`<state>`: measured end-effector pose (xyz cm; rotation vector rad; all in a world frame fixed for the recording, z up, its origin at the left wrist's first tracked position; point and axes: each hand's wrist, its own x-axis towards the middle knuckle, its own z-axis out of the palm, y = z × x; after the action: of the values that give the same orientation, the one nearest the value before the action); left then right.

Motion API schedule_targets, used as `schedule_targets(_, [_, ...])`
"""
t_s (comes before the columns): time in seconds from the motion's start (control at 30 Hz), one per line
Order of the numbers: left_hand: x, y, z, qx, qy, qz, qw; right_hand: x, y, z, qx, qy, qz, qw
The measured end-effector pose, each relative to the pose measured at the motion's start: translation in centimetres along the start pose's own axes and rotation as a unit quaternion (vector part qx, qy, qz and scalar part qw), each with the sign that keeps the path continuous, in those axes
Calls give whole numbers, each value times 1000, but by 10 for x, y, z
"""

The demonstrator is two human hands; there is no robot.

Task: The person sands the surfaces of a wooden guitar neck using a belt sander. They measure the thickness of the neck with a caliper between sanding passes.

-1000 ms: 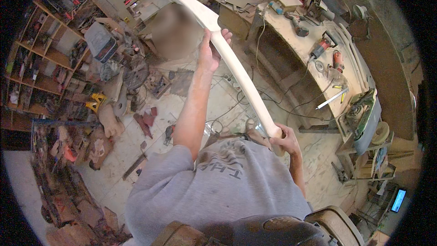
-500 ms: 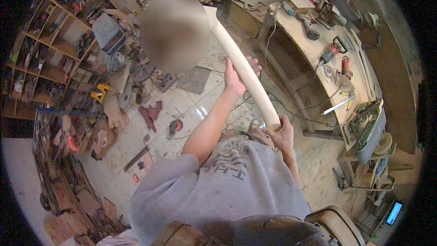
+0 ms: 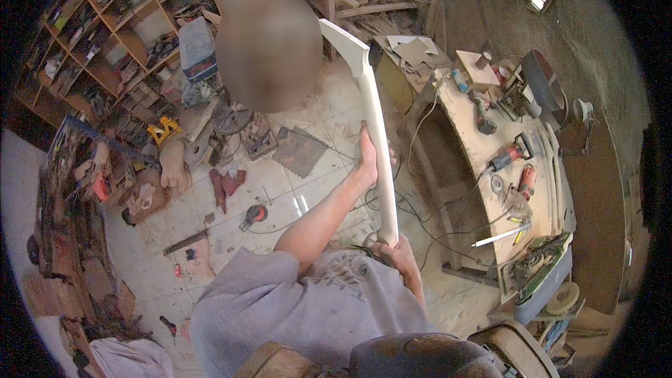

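A long, pale, smoothly curved wooden piece (image 3: 380,147) runs away from my body, its far end widening into an angular, bent tip. My left hand (image 3: 367,161) supports it around the middle, thumb along the near side and fingertips just showing past the other side. Close to my shirt, my right hand (image 3: 399,255) is closed around the lower end. A blurred oval covers what lies beside the far tip.
To the right, a worktable (image 3: 462,126) carries a cordless drill (image 3: 484,113), red power tools (image 3: 509,155) and a belt sander (image 3: 542,276). A sander (image 3: 253,218) and cables lie on the tiled floor. Cubby shelving (image 3: 129,35) stands far left, beside scrap wood.
The wooden piece has swung more upright in view, and its bent far tip now shows beside the blurred oval. Both hands keep hold of it. The view has tilted up toward the back wall.
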<state>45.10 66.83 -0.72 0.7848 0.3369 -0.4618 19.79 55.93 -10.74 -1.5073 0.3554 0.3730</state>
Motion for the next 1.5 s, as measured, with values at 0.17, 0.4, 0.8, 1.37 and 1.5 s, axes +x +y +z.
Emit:
schedule_targets(0.17, [14, 17, 14, 10, -50, 56, 997, 10, -2, -11, -68, 33, -29, 997])
schedule_targets(0.4, [30, 99, 45, -138, -134, 154, 969, 3, 10, -35, -77, 63, -16, 995])
schedule_targets(0.8, [35, 107, 54, -156, -247, 125, 948, 23, 61, -63, -171, 124, -26, 977])
schedule_targets(1.37, [-35, 75, 108, -104, -298, 157, 936, 30, 90, -66, -223, 176, 9, 959])
schedule_targets(1.5, [-72, 16, 120, -26, -357, 174, 917, 36, 52, -61, -199, 182, -129, 954])
